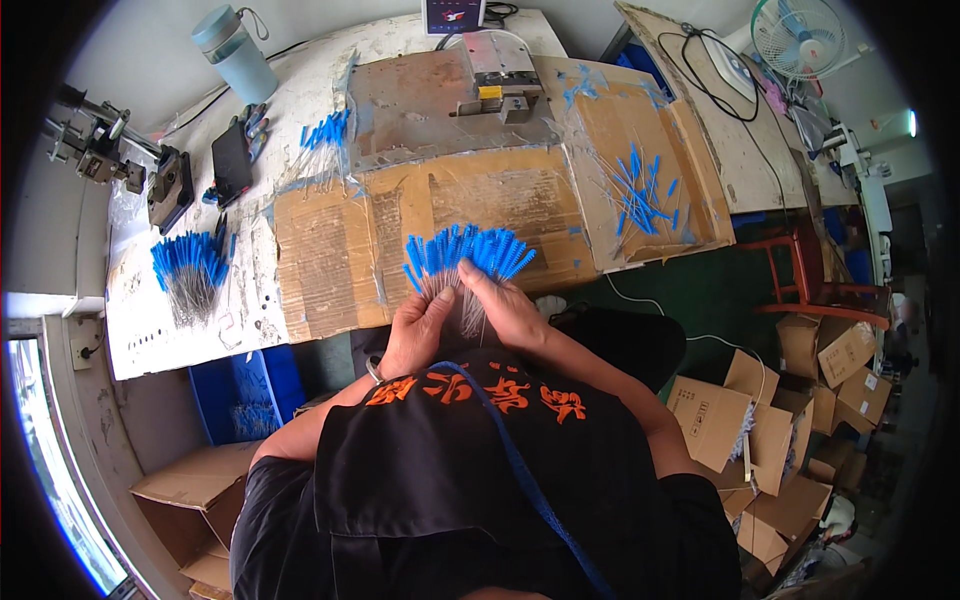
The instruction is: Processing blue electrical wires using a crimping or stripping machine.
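A black apron (420, 480) with orange lettering, crossed by a blue strap (520, 465), fills the foreground as a worker gathers a fanned bundle (468, 247) of blue-tipped wires at the near edge of a cardboard-covered bench (335, 250). The left hand (412, 332) closes around the thin stems from one side, its thumb laid along them; the right hand (512, 312) closes from the other, thumb pressed just beneath the blue tips. The fingers behind are hidden, and how hard they squeeze cannot be told.

The weak point appears to be that grip: should either thumb ease, single wires could slide out of the crowded sheaf and drop toward the lap or the floor. Tips at the fan's left rim splay away from the rest and look likeliest to stray. Bare stem ends, hanging below the hands close to the apron, might bend or snag on cloth.

Trouble could also come from the sides. At right, a loose heap (645, 200) lies crisscrossed on cardboard, where pulling one wire could drag its neighbors. At left, a thick pile (190, 270) sits near the bench's front edge, above a blue bin (215, 405), exposed to a careless elbow.
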Demonstrator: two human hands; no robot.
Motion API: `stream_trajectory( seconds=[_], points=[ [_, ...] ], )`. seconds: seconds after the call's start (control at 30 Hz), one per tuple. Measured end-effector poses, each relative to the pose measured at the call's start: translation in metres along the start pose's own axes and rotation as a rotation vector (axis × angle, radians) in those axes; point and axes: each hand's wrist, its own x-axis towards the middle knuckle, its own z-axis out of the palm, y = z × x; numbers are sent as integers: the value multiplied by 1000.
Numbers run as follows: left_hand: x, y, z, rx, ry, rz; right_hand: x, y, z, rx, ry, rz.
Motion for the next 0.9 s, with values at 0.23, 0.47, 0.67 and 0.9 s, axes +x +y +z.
stream_trajectory(
  seconds=[0.23, 0.47, 0.67, 0.9],
  points=[
    [-6, 16, 1, -96, -290, -248, 0, -8, -14, -228, -225, 53],
    [3, 21, 3, 75, -476, -325, -8, -21, -28, -248, -478, 80],
    [-4, 21, 8, -96, -313, -409, 10, -54, -67, -175, -180, 16],
    [-2, 13, 8, -2, -311, -434, 54, -86, -63, -266, -564, -86]
  ],
)
